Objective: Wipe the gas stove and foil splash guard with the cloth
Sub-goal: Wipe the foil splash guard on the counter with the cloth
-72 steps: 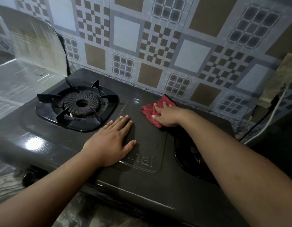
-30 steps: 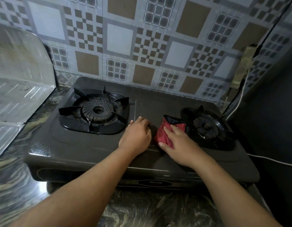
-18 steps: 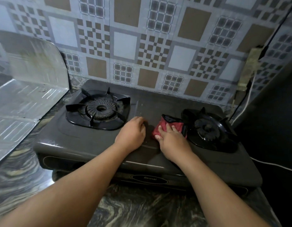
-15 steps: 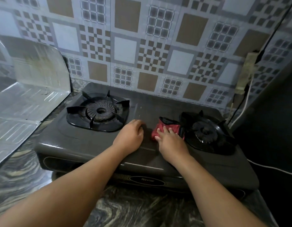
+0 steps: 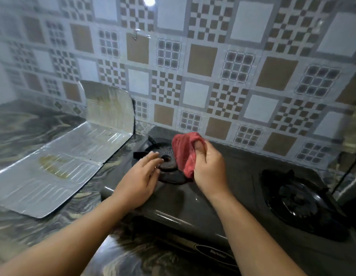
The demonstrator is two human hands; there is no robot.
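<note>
On the table: a dark marbled table (image 5: 21, 124) carries everything, and a patterned tile wall (image 5: 213, 56) stands behind it.
Stove: the black gas stove (image 5: 229, 196) sits on the table with its long side running left to right along the wall and its front edge towards the person.
Splash guard: the foil splash guard (image 5: 59, 168) lies left of the stove, touching or just beside its corner. One panel stands upright against the wall and the others lie flat, so its long axis runs from the wall out towards the near left. A brownish stain shows on the flat part.
Burners: the left burner (image 5: 167, 160) is partly hidden by the hands, and the right burner (image 5: 298, 198) is clear, well apart from them.
Right hand: the right hand (image 5: 210, 168) has its grip closed on the cloth, lifted off the stove top above the left burner.
Left hand: the left hand (image 5: 141, 176) is empty with fingers spread loosely, hovering at the left burner. Whether it touches the grate I cannot tell.
Cloth: the red cloth (image 5: 185, 152) is bunched in the right hand and hangs down, its long axis roughly vertical.
Risk, stove: a bunched cloth probably wipes only a narrow strip and could snag on the burner prongs.
Risk, foil: the thin guard looks light, so hard wiping could slide, crease or tip it unless the free hand steadies it.
</note>
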